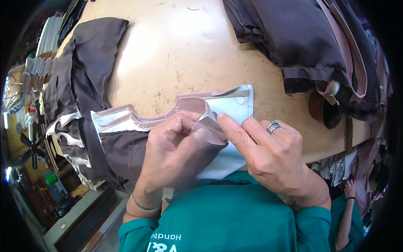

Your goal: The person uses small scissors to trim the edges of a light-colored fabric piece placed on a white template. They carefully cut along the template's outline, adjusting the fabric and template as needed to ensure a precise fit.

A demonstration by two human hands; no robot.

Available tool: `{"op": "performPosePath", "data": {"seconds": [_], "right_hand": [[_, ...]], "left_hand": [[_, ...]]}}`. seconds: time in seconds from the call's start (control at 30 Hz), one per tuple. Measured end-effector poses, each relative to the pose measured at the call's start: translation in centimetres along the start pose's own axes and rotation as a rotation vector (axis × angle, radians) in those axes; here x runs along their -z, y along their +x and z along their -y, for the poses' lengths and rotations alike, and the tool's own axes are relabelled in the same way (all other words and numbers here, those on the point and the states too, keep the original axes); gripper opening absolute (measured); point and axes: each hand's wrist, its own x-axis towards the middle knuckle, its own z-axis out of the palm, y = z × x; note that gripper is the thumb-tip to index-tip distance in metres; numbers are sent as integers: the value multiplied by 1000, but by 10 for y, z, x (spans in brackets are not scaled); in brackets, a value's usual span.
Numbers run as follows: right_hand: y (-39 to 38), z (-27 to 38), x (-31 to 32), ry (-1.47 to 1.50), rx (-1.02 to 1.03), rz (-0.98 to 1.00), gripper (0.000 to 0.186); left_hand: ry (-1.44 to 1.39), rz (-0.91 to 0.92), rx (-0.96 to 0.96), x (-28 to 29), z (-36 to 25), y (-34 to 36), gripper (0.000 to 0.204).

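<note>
My left hand pinches a pinkish-brown, leather-like bag piece between thumb and fingers, its edge standing up in a fold. Dark brown lining cloth hangs from the piece and spreads to the left. My right hand, with a silver ring, is closed at the piece's folded corner, the index finger pressed along it. The right thumb is mostly hidden, so anything small inside that grip does not show. Under both hands lies a white-backed panel with pinkish-brown trim and a loose thread at its upper right.
A stack of dark brown cloth pieces covers the table's right side, beside a round brown container. More brown cloth lies at the left. Thread scraps dot the tan tabletop. Another person's arm shows at lower right.
</note>
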Motion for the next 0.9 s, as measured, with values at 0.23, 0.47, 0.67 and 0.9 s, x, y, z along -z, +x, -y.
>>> {"op": "performPosePath", "data": {"seconds": [0.23, 0.47, 0.67, 0.9], "right_hand": [[0, -5, 0, -2, 34, 49, 40], [2, -5, 1, -58, 69, 64, 35], [0, -6, -3, -68, 88, 41, 35], [-1, -6, -6, -131, 114, 25, 35]], "left_hand": [[43, 23, -15, 5, 7, 1, 7], [80, 24, -23, 6, 8, 2, 7], [75, 38, -19, 6, 7, 2, 7], [100, 34, -32, 6, 8, 2, 6]]}}
